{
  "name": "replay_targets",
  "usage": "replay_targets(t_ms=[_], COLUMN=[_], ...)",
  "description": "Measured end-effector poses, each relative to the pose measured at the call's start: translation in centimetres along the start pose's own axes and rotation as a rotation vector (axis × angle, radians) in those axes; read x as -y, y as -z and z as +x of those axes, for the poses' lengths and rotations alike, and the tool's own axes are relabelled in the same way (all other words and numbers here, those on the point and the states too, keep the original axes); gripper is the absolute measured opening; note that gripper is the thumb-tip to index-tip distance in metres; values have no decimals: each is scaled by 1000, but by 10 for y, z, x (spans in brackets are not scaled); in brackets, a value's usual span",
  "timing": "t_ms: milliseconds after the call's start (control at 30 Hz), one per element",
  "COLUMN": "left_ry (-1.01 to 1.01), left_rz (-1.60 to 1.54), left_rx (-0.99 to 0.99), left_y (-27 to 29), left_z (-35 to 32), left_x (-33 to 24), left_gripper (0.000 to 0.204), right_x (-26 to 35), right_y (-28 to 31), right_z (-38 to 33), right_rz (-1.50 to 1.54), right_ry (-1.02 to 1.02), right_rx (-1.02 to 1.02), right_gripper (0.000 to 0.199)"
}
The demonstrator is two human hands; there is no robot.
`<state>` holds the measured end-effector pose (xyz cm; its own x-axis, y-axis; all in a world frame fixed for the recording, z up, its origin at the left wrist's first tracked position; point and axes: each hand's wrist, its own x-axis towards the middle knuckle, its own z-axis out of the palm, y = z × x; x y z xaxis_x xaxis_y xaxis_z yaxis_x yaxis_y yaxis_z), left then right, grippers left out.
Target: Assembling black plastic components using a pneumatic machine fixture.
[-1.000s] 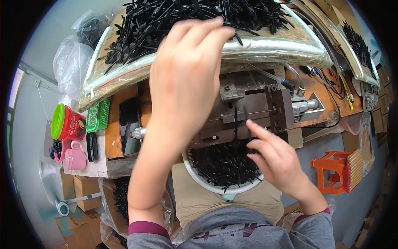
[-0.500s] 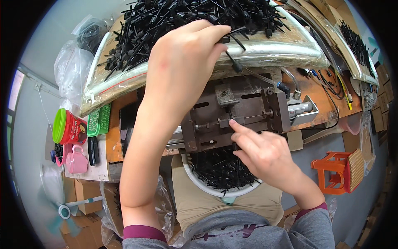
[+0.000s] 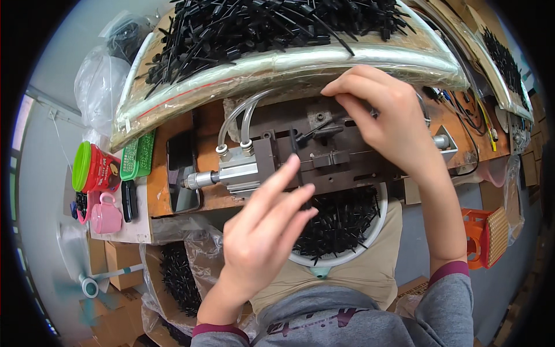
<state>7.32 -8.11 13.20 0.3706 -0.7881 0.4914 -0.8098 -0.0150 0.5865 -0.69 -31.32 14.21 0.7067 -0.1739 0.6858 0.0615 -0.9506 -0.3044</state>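
My left hand (image 3: 260, 240) reaches up over the near left part of a dark metal fixture (image 3: 381, 155), its fingers stretched out and apart. By its index fingertip stands a thin black rod; whether they touch, I cannot tell. My right hand (image 3: 387, 107) is above the fixture's far right part, with thumb and index finger bent close together. Whatever lies between those fingertips is too small to make out. A black stemmed part (image 3: 300, 139) slants across the fixture beside its raised centre block (image 3: 319, 118).
A rimmed tray (image 3: 272, 62) heaped with black stemmed parts stands behind the fixture. A white-rimmed bowl (image 3: 382, 209) of similar parts sits at my lap. To the left are a phone (image 3: 184, 182), a green basket (image 3: 137, 155) and a pink mug (image 3: 106, 214); an orange stool (image 3: 475, 238) stands right.
My left hand has come down from the heaped tray to the fixture's near left. My right hand has left the fixture's middle and moved up and right. The view has shifted slightly.
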Motion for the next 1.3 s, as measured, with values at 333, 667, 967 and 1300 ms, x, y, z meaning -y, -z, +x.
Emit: replay_targets(t_ms=[333, 667, 967, 1300], left_ry=[-189, -158, -174, -347], left_rz=[252, 404, 413, 270], left_rx=[55, 76, 128, -114], left_y=[-51, -65, -60, -12], left_z=[-27, -5, 3, 83], left_x=[-4, -5, -8, -2], left_gripper=[30, 26, 24, 18], right_x=[8, 26, 44, 61], right_y=[-1, -41, 10, 42], right_z=[9, 41, 26, -73], right_rz=[39, -250, 441, 106], right_ry=[13, 1, -177, -220], right_rx=[301, 694, 362, 54], right_gripper=[10, 17, 24, 32])
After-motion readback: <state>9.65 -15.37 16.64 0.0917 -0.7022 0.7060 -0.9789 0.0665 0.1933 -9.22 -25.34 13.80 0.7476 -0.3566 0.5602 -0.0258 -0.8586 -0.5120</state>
